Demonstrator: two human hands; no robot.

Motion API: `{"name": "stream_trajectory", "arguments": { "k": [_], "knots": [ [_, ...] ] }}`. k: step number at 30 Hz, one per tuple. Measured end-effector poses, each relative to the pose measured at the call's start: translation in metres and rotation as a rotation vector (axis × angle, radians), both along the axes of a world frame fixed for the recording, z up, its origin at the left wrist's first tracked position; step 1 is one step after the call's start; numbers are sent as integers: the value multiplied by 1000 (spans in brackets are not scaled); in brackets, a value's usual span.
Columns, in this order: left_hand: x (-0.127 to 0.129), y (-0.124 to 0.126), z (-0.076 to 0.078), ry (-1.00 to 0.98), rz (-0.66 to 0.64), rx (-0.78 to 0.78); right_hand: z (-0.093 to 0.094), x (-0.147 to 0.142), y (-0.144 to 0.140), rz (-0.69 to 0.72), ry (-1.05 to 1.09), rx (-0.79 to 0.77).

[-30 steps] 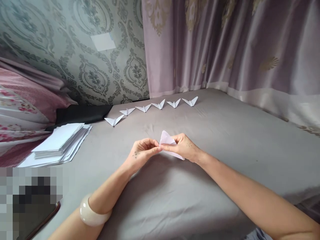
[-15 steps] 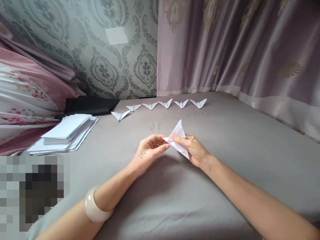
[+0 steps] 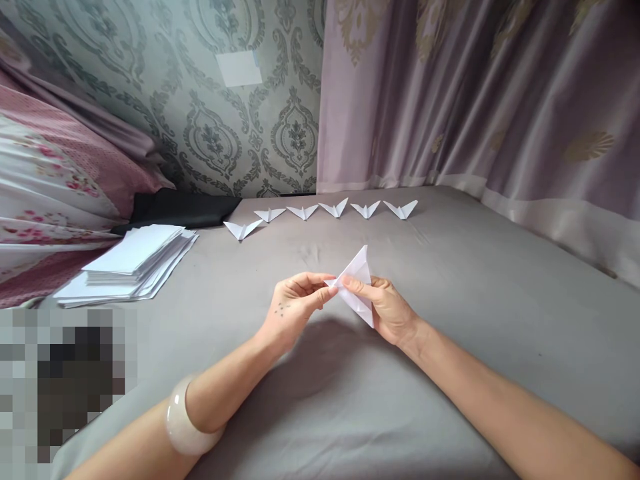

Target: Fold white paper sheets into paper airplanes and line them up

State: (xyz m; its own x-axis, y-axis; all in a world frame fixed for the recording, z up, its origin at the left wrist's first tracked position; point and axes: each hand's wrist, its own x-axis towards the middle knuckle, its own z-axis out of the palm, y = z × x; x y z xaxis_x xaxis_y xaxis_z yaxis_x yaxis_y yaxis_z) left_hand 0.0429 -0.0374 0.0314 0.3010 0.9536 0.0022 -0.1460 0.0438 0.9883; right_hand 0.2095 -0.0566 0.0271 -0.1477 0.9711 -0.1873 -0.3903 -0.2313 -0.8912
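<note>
A folded piece of white paper [image 3: 359, 280] with a pointed tip sticks up above the grey bed sheet [image 3: 490, 320]. My right hand [image 3: 387, 308] grips it from the right, thumb on its face. My left hand [image 3: 295, 308] pinches its left corner with thumb and forefinger. A pale bangle [image 3: 187, 427] sits on my left wrist.
Several finished white folded paper shapes [image 3: 320, 212] lie in a row at the far side of the sheet. A stack of white paper sheets [image 3: 133, 260] lies at the left, near pink floral bedding [image 3: 55, 187]. A curtain [image 3: 475, 100] hangs behind and to the right. A blurred patch covers the lower left.
The folded paper has been turned so its point now stands upward, and my hands have shifted slightly right. The view has drifted a little.
</note>
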Motion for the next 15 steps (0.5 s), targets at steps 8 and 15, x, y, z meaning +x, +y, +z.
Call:
{"name": "stream_trajectory", "arguments": {
  "k": [8,15],
  "knots": [
    [-6,7,1,-30,-89,-185,2,-1,0,28,-98,4],
    [-11,13,-6,327,-100,252,-2,6,2,-32,-547,297]
  ]
}}
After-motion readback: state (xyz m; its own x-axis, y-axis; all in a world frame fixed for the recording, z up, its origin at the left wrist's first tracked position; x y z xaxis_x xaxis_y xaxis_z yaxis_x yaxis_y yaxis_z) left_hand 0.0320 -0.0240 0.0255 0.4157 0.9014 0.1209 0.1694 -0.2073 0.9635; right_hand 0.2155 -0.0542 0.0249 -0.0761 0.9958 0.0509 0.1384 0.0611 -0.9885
